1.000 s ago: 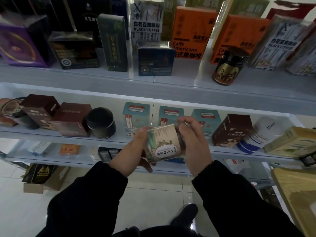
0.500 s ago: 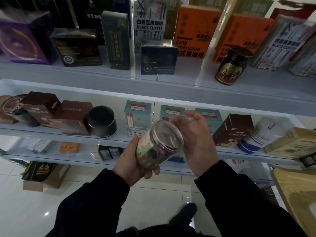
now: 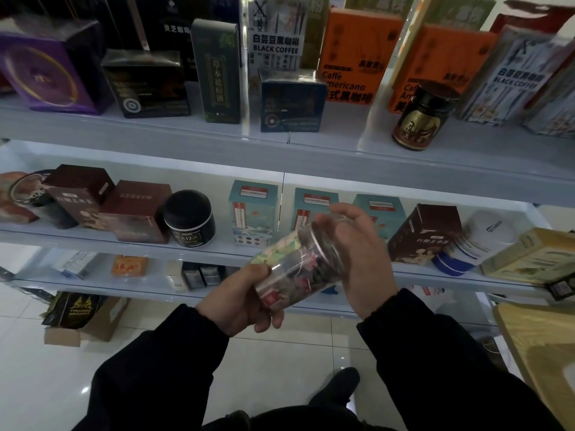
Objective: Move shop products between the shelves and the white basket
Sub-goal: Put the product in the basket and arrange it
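Jar [image 3: 298, 269], clear and packed, is held tilted in front of the middle shelf [image 3: 217, 248], lid toward one o'clock. The left hand [image 3: 239, 303] wraps its grip round the base; the right hand [image 3: 361, 259] lays relaxed, spread fingers against the lid end. Sound handling would keep the base hold firm and level the jar before setting it down. The white basket is not in view.

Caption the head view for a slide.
Left hand grips a tilted clear jar before the shelves; right hand rests at its lid.
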